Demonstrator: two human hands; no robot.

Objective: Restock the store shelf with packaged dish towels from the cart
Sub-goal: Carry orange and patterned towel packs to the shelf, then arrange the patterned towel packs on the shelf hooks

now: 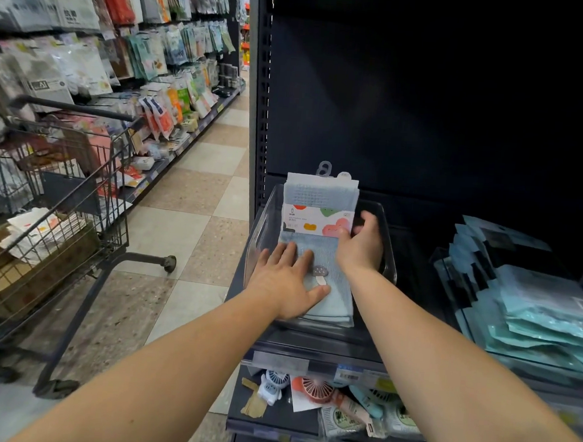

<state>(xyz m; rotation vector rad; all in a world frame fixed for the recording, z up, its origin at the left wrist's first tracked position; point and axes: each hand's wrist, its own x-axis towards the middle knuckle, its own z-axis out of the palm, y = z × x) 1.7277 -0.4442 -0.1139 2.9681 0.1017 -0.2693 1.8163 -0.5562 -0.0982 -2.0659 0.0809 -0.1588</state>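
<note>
A packaged light-blue dish towel (320,202), with a white label of coloured shapes and a mushroom patch, lies in a clear plastic bin (264,222) on the dark shelf (310,345). My left hand (284,280) rests flat on the towel's lower half, fingers straight. My right hand (362,242) grips the package's right edge at the label, thumb on top and fingers curled behind. The cart (80,187) stands to the left in the aisle.
The cart holds cardboard boxes and packaged goods (40,232). Teal packages (530,317) are stacked on the shelf to the right. Small fans and packets (317,393) lie on the shelf below. Hanging goods (150,55) line the aisle's left side.
</note>
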